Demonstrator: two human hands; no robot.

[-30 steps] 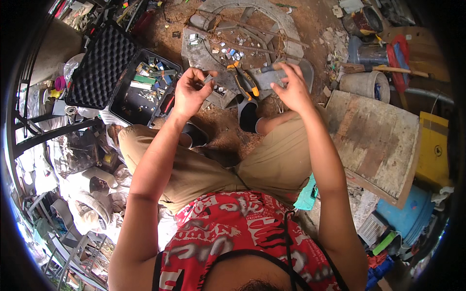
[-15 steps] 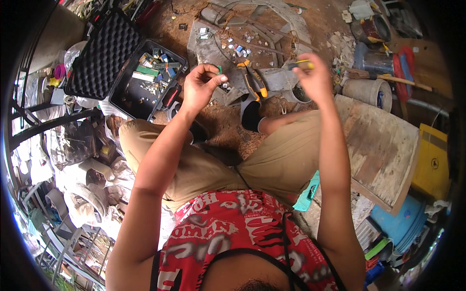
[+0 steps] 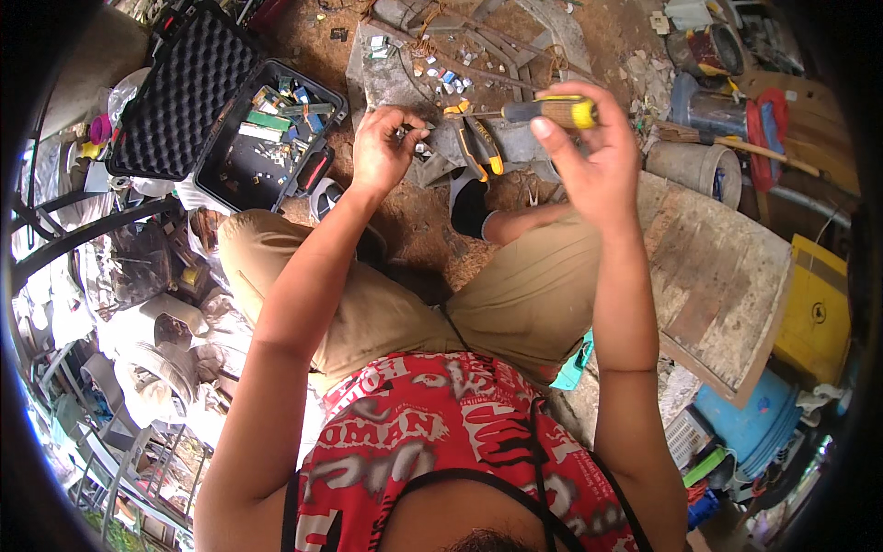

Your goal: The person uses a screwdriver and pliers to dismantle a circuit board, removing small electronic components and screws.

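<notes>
Screwdriver (image 3: 554,111) | handle inside right grip (image 3: 600,156), shaft pointing left | grip pinching handle

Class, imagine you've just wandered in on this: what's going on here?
A person sits with both hands busy. The right hand holds a yellow-and-black screwdriver, its shaft pointing left toward the left hand, which pinches a small piece too small to identify. Orange-handled pliers lie between the hands, held by neither. To the left, an open black case holds green, blue and pale pieces.
</notes>
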